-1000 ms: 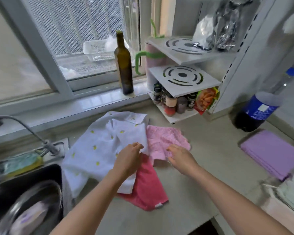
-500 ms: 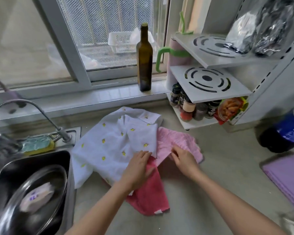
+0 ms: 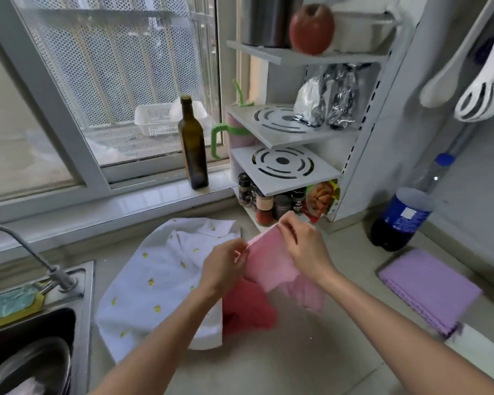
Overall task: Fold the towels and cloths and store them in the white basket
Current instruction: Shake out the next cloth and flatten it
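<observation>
Both hands are up over the countertop [image 3: 311, 363], working the light pink cloth [image 3: 271, 263]. The left hand [image 3: 226, 266] pinches the cloth's upper left corner between thumb and fingers; the right hand [image 3: 303, 246] pinches the upper right corner, fingers curled over the edge. The top edge runs between the two hands, and the cloth hangs from it, its lower part trailing down toward the counter (blurred there, so contact cannot be told).

Just below and left of it, a darker red-pink towel [image 3: 248, 306] lies crumpled on the counter, partly under the left wrist. To its left a white cloth with small yellow marks [image 3: 160, 280] lies spread flat, reaching toward the sink [image 3: 40, 352].

A folded purple cloth [image 3: 428, 289] lies flat at the right, well apart from the others.

Behind: a dark green bottle [image 3: 193, 146] upright on the window ledge, a white shelf rack [image 3: 285, 163] with spice jars beneath, an apple [image 3: 311, 28] on the top shelf, and a blue-labelled plastic bottle [image 3: 405, 212] beside the rack.
</observation>
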